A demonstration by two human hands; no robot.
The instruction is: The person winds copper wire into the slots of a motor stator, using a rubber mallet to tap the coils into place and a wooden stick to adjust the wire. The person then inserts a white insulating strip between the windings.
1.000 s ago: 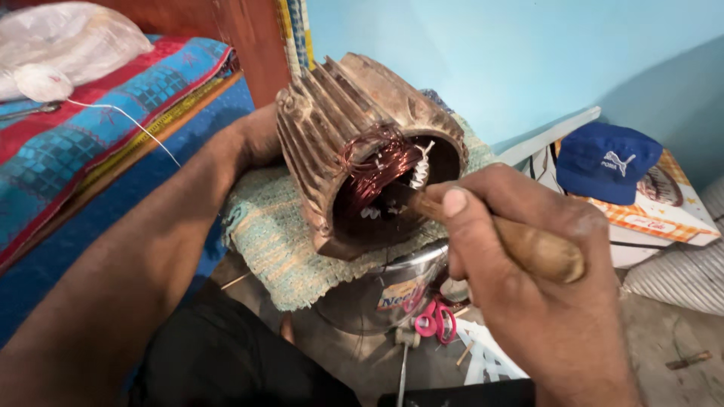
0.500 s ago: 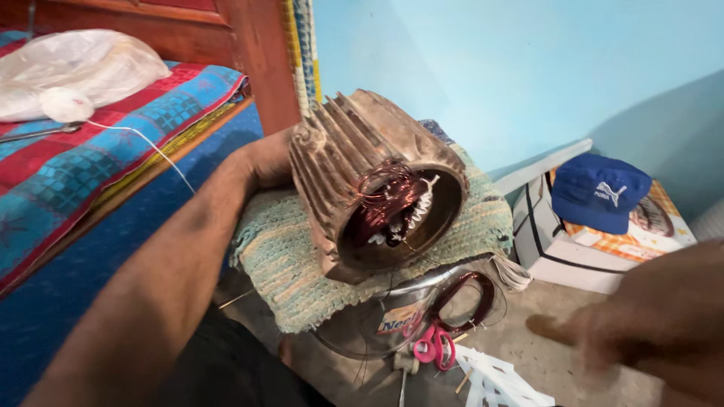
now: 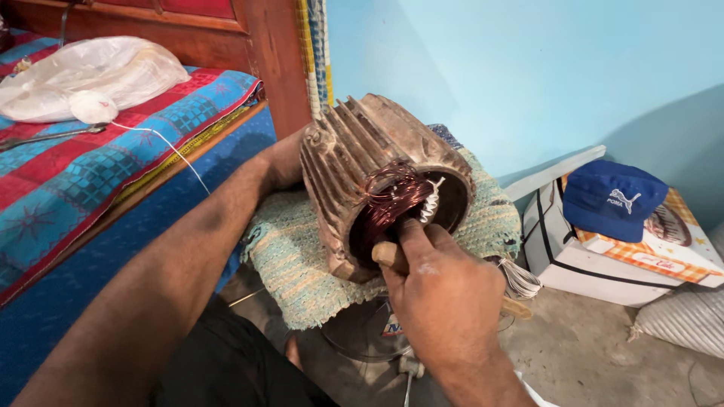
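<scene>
Now the left hand [image 3: 283,162] braces the motor stator [image 3: 377,177]; right hand [image 3: 445,294] grips a wooden stick [image 3: 388,256] at its mouth.

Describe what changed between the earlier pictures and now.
The right hand, pulled away to the lower right half a second ago, is back at the mouth of the ribbed rusty metal motor housing, gripping the wooden tool handle against the copper windings. The left hand still steadies the housing on the woven green mat.

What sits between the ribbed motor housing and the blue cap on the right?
In the head view, the edge of the woven green mat under the motor housing, then bare blue wall, before the blue cap.
</scene>
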